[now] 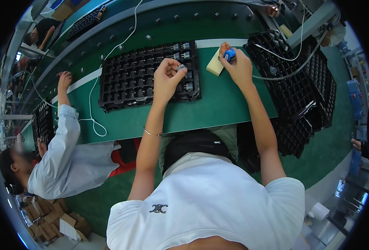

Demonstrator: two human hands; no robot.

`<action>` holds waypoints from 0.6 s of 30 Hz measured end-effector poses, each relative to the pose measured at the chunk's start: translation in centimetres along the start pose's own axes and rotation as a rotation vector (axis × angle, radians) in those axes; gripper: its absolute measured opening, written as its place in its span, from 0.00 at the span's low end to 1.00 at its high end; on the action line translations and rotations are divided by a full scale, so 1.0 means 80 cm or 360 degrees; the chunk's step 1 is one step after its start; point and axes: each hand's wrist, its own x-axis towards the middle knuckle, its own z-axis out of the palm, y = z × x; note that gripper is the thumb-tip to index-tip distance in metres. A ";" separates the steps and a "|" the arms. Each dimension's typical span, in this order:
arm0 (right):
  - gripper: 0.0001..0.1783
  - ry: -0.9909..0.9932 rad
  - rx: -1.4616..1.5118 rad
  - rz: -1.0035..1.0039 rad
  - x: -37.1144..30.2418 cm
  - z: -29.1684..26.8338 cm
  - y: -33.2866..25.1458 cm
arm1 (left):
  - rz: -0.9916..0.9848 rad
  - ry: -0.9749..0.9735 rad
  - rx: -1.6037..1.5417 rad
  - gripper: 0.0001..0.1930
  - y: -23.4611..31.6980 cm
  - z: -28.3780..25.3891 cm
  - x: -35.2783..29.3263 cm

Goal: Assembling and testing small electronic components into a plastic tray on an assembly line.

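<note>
My left hand (167, 78) is over the right part of a black plastic tray (126, 100) with rows of pockets. Its thumb and fingers pinch a small grey metallic part (181, 67). Similar small parts (185, 54) sit in pockets along the tray's right side. To the right of the tray, my right hand (239, 66) is closed round a small blue object (229, 54). An orange-brown piece (224, 47) shows at its far end; its exact kind is unclear. Just beneath lies a pale yellow, sponge-like block (214, 66), partly hidden by this hand.
Stacked black trays (288, 79) stand to the right, a white cable crossing them. Another white cable (91, 96) runs down left of my tray. Small parts stand spaced along a green strip (159, 25) beyond. At the left a co-worker in a light blue shirt (63, 166) reaches toward this strip.
</note>
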 end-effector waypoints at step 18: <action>0.18 0.0121 -0.0029 0.0013 -0.001 0.007 -0.016 | -0.0004 0.0051 0.0066 0.07 0.000 0.001 -0.003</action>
